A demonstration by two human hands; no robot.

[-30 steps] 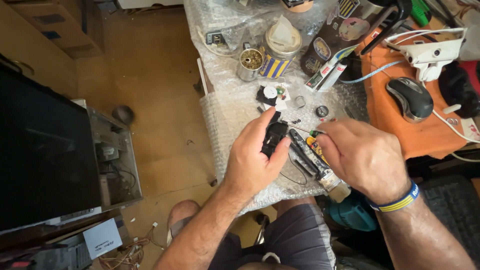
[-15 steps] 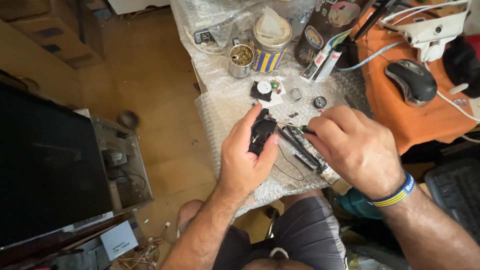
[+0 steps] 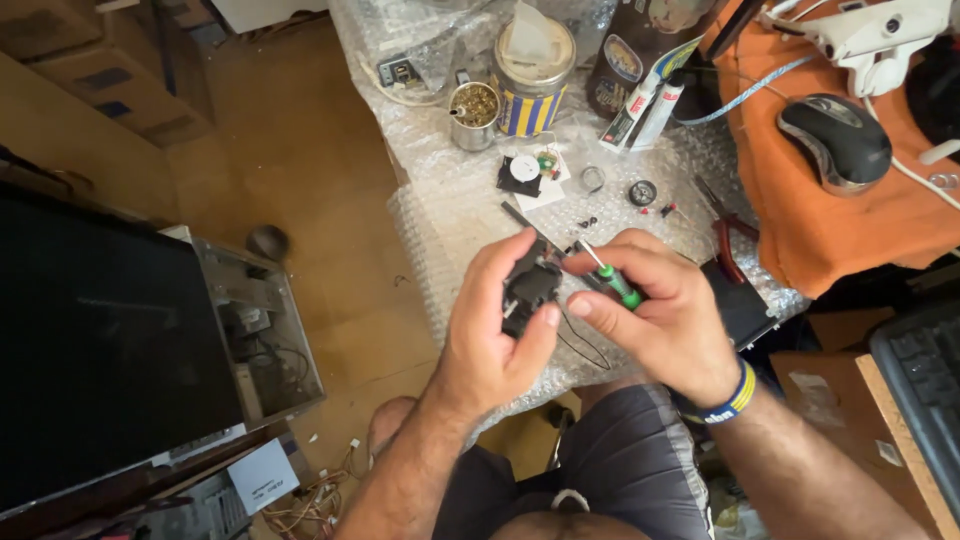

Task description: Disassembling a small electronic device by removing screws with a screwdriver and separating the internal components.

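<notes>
Gripping a small black part (image 3: 530,290) upright over the bubble wrap (image 3: 450,215), the left hand (image 3: 495,335) steadies it; the right hand (image 3: 660,315) pinches a green-handled screwdriver (image 3: 610,280), tip angled left into the part's top.

Small black device (image 3: 530,290) gripped upright in left hand (image 3: 490,340); green-handled screwdriver (image 3: 612,282) tip touching it, over bubble wrap

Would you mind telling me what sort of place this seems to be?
Probably a home electronics repair bench: bubble wrap strewn with small parts, an opened computer case on the floor, and a small screwdriver in the right hand.
</notes>
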